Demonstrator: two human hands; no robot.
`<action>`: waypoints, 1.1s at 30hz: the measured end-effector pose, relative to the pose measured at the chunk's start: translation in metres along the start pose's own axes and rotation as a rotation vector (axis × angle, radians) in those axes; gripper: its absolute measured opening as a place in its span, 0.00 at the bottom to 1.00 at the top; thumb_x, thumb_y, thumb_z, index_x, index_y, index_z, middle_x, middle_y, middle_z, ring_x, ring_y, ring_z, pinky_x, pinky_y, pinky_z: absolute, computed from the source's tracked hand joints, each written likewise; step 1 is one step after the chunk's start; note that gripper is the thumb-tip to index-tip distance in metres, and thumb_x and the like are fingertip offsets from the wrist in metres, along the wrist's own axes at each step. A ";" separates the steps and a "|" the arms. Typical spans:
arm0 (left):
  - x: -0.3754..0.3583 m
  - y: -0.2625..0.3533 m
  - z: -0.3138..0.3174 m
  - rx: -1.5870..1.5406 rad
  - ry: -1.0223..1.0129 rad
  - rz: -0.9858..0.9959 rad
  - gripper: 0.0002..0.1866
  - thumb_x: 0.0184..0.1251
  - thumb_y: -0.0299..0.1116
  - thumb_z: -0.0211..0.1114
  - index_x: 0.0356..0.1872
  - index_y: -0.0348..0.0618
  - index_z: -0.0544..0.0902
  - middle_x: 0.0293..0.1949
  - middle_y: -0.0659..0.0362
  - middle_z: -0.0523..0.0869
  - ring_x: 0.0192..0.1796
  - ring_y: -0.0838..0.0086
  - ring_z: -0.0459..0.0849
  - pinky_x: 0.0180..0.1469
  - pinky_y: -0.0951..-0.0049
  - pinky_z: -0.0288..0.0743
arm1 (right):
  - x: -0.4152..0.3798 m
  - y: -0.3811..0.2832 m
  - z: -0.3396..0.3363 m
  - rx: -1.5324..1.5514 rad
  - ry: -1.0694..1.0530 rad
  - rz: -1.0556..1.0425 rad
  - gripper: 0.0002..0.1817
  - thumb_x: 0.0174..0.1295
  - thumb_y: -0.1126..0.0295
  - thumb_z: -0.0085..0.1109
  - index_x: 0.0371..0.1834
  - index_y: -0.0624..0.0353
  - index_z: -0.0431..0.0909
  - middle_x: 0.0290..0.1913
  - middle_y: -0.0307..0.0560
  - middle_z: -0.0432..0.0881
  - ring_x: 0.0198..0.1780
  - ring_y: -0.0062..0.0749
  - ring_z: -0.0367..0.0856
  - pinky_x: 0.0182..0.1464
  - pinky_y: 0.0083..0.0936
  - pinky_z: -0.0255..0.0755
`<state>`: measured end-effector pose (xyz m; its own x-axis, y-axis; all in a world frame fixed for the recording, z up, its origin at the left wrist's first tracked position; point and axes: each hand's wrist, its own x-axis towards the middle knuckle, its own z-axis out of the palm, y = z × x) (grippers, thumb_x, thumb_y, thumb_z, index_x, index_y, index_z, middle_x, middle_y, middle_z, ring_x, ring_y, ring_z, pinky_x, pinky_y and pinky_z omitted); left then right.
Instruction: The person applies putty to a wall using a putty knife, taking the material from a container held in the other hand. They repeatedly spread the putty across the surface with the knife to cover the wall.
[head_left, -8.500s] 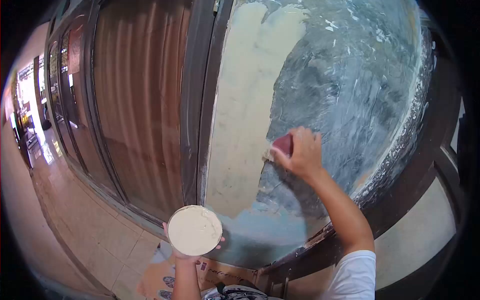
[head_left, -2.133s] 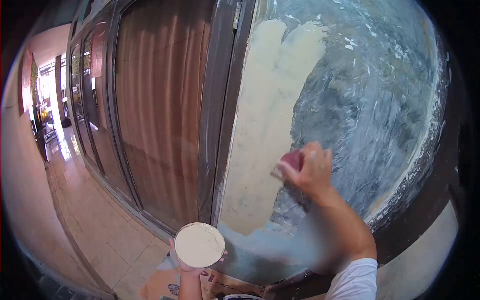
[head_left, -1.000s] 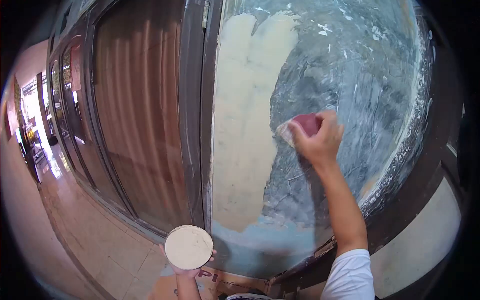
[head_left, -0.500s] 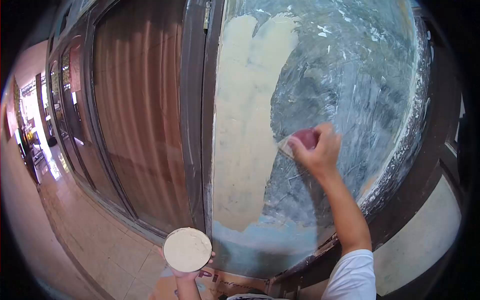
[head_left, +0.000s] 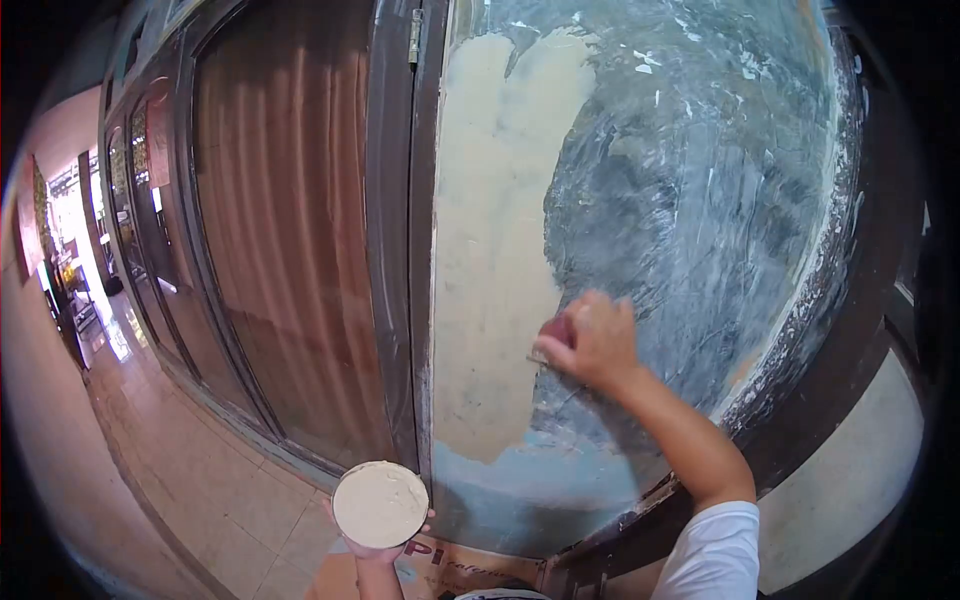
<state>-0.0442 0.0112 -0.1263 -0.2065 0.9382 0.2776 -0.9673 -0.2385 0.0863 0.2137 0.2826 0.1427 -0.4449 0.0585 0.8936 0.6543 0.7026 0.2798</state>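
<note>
In the head view, the right hand [head_left: 598, 343] has its fingers wrapped round a dark red scraper [head_left: 557, 328], covering most of it, so the tool's long axis is hard to make out. The scraper's pale working edge shows just left of the thumb, against the wall [head_left: 690, 240] or very close to it (blur hides the exact contact).

The key relation lies here: the scraper is at the ragged right-hand edge of an upright cream band [head_left: 490, 230]. The band's long axis runs up and down, most of it above and left of the right hand; bare grey wall spreads above and to the right of that hand. Of the two hands, the right is far nearer this edge.

The left hand [head_left: 372, 552] is cupped beneath a round tub [head_left: 424, 522], fingertips showing at its sides. The tub, filled with cream paste [head_left: 378, 505], is below and to the left of the right hand, well apart from the scraper, its open top facing the camera.

Above the left hand stands a dark door frame [head_left: 395, 230], with a brown curtain [head_left: 285, 220] to its left; printed cardboard [head_left: 450, 565] lies below the tub.
</note>
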 end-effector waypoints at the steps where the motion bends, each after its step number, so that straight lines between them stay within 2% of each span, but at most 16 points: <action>1: -0.001 0.002 -0.005 0.023 -0.015 -0.009 0.58 0.61 0.87 0.48 0.81 0.52 0.62 0.71 0.34 0.74 0.57 0.15 0.79 0.47 0.22 0.84 | -0.019 -0.003 0.014 -0.045 -0.075 -0.147 0.30 0.53 0.43 0.77 0.45 0.53 0.77 0.44 0.46 0.79 0.43 0.44 0.78 0.46 0.43 0.63; 2: -0.001 0.004 -0.005 0.027 -0.016 -0.008 0.58 0.61 0.87 0.48 0.81 0.52 0.62 0.71 0.34 0.74 0.57 0.15 0.79 0.47 0.22 0.84 | -0.021 -0.009 0.017 -0.090 -0.149 -0.290 0.29 0.53 0.41 0.76 0.45 0.52 0.78 0.44 0.46 0.79 0.43 0.44 0.77 0.46 0.43 0.62; 3: 0.000 0.005 -0.005 0.031 -0.018 -0.009 0.57 0.61 0.86 0.48 0.81 0.53 0.62 0.71 0.34 0.74 0.58 0.15 0.78 0.46 0.21 0.84 | -0.008 -0.001 0.021 -0.106 -0.049 -0.269 0.29 0.54 0.43 0.76 0.47 0.52 0.77 0.44 0.46 0.79 0.43 0.44 0.77 0.45 0.42 0.62; 5: 0.002 0.004 -0.004 0.031 -0.019 -0.008 0.57 0.62 0.86 0.48 0.82 0.53 0.62 0.72 0.34 0.73 0.59 0.15 0.78 0.46 0.20 0.83 | 0.049 0.010 0.005 -0.153 0.221 -0.045 0.30 0.56 0.43 0.76 0.49 0.52 0.76 0.44 0.46 0.79 0.44 0.44 0.77 0.45 0.43 0.62; 9: -0.005 0.001 0.004 -0.025 0.033 0.010 0.57 0.61 0.87 0.47 0.82 0.56 0.63 0.72 0.35 0.73 0.59 0.16 0.78 0.48 0.19 0.82 | 0.076 0.032 -0.011 -0.143 0.453 0.193 0.32 0.57 0.42 0.75 0.51 0.53 0.75 0.44 0.46 0.79 0.44 0.45 0.77 0.45 0.44 0.62; 12: -0.013 0.004 0.001 -0.091 0.057 0.029 0.57 0.60 0.88 0.46 0.81 0.58 0.64 0.72 0.38 0.74 0.59 0.20 0.79 0.48 0.20 0.82 | 0.014 0.005 0.004 -0.051 0.075 -0.096 0.28 0.56 0.41 0.74 0.44 0.52 0.78 0.42 0.45 0.79 0.44 0.43 0.77 0.43 0.45 0.61; 14: -0.015 0.013 -0.013 0.055 0.029 -0.020 0.57 0.61 0.88 0.46 0.81 0.57 0.64 0.73 0.39 0.74 0.60 0.22 0.79 0.46 0.21 0.83 | -0.033 -0.011 0.022 -0.058 -0.175 -0.280 0.25 0.57 0.39 0.71 0.37 0.50 0.81 0.41 0.44 0.79 0.43 0.41 0.76 0.42 0.44 0.61; 16: -0.011 0.014 -0.010 0.110 -0.035 0.007 0.57 0.61 0.88 0.46 0.82 0.57 0.63 0.72 0.38 0.74 0.60 0.21 0.79 0.47 0.21 0.83 | -0.012 -0.015 0.023 -0.141 -0.126 -0.360 0.26 0.59 0.39 0.69 0.41 0.51 0.80 0.42 0.44 0.78 0.43 0.41 0.75 0.42 0.44 0.61; 20: -0.001 0.003 0.009 0.008 0.009 -0.009 0.57 0.62 0.87 0.47 0.81 0.55 0.63 0.72 0.35 0.74 0.58 0.13 0.77 0.48 0.20 0.83 | 0.120 0.031 -0.017 -0.227 0.399 0.025 0.32 0.60 0.42 0.74 0.55 0.52 0.73 0.45 0.46 0.78 0.45 0.43 0.77 0.43 0.45 0.62; 23: 0.004 -0.004 0.015 -0.010 -0.009 -0.077 0.57 0.62 0.86 0.47 0.81 0.53 0.63 0.73 0.35 0.73 0.57 0.12 0.77 0.48 0.17 0.81 | 0.144 0.033 -0.047 -0.134 0.484 0.250 0.34 0.61 0.46 0.77 0.57 0.55 0.71 0.48 0.51 0.80 0.51 0.50 0.80 0.48 0.50 0.68; 25: 0.006 -0.009 0.014 -0.074 -0.027 -0.113 0.60 0.60 0.88 0.48 0.82 0.50 0.61 0.73 0.29 0.70 0.59 0.10 0.74 0.51 0.15 0.78 | 0.129 0.006 -0.059 0.297 0.335 0.417 0.33 0.63 0.50 0.77 0.58 0.58 0.69 0.50 0.56 0.82 0.54 0.55 0.83 0.54 0.48 0.75; 27: 0.009 -0.020 0.029 -0.236 -0.006 -0.123 0.63 0.58 0.88 0.50 0.83 0.48 0.58 0.75 0.25 0.65 0.63 0.08 0.69 0.56 0.11 0.72 | 0.088 -0.034 -0.060 0.527 -0.008 0.428 0.33 0.62 0.55 0.79 0.58 0.59 0.69 0.49 0.58 0.84 0.50 0.48 0.87 0.54 0.41 0.80; 28: 0.014 -0.024 0.029 -0.243 -0.006 -0.124 0.63 0.58 0.88 0.50 0.83 0.48 0.58 0.75 0.25 0.65 0.63 0.08 0.69 0.56 0.11 0.72 | 0.061 -0.050 -0.049 0.837 -0.211 0.495 0.34 0.60 0.54 0.81 0.58 0.60 0.70 0.49 0.58 0.84 0.51 0.47 0.87 0.54 0.41 0.80; 30: 0.022 -0.031 0.027 -0.248 -0.120 -0.296 0.62 0.58 0.87 0.51 0.84 0.48 0.58 0.77 0.28 0.63 0.65 0.07 0.68 0.56 0.10 0.71 | 0.016 -0.085 -0.049 0.684 -0.578 0.487 0.32 0.61 0.49 0.78 0.55 0.62 0.76 0.48 0.60 0.86 0.50 0.48 0.87 0.54 0.41 0.80; 31: 0.025 -0.037 0.036 -0.243 -0.126 -0.323 0.62 0.58 0.87 0.51 0.84 0.49 0.58 0.77 0.30 0.64 0.65 0.08 0.68 0.56 0.10 0.71 | -0.002 -0.093 -0.041 0.816 -0.761 0.563 0.32 0.62 0.47 0.77 0.53 0.63 0.78 0.47 0.60 0.87 0.50 0.49 0.88 0.53 0.41 0.80; 33: 0.036 -0.047 0.048 -0.229 -0.203 -0.428 0.62 0.59 0.87 0.51 0.84 0.49 0.58 0.77 0.30 0.65 0.64 0.09 0.70 0.55 0.12 0.73 | -0.031 -0.099 -0.027 0.839 -0.891 0.600 0.33 0.62 0.44 0.76 0.53 0.64 0.80 0.49 0.62 0.88 0.52 0.49 0.88 0.54 0.40 0.80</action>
<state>0.0006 0.0437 -0.0748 0.2245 0.8671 0.4447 -0.9710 0.2373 0.0275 0.1791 0.1922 0.0971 -0.6756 0.7139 0.1844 0.4618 0.6047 -0.6489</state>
